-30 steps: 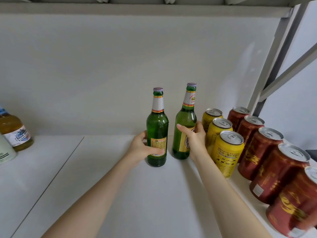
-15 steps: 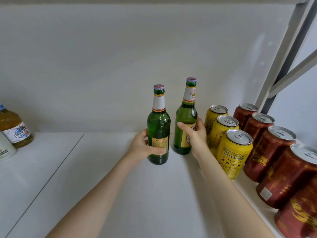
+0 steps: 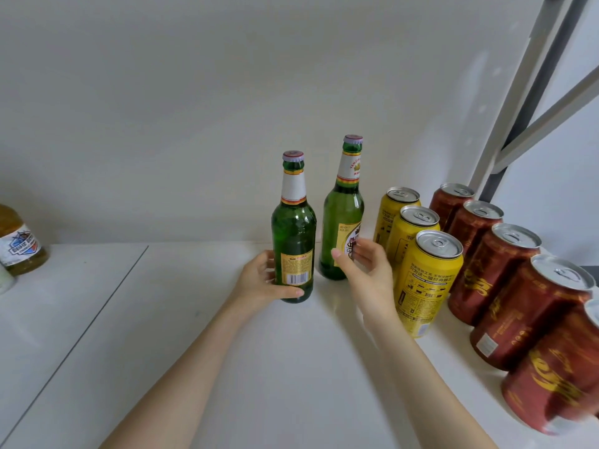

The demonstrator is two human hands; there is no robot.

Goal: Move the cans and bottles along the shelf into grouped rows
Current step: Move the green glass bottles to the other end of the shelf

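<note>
Two green glass bottles stand upright mid-shelf. My left hand (image 3: 259,281) grips the base of the darker left bottle (image 3: 293,231), thumb across its front. The lighter right bottle (image 3: 342,222) stands a little further back, and my right hand (image 3: 366,265) hovers just in front of it with relaxed, spread fingers, holding nothing. Right of the bottles is a row of three yellow cans (image 3: 424,280). Beyond them runs a row of several red cans (image 3: 505,273) toward the shelf's right end.
The white shelf board (image 3: 194,351) has a seam on the left. An amber bottle with a blue label (image 3: 19,244) stands at the far left edge, a white container partly cut off below it. Grey shelf uprights (image 3: 525,108) rise at the right.
My right hand has let go of the right bottle and drawn back slightly, fingers opening. The left hand still holds the left bottle. The camera has tilted downward.
</note>
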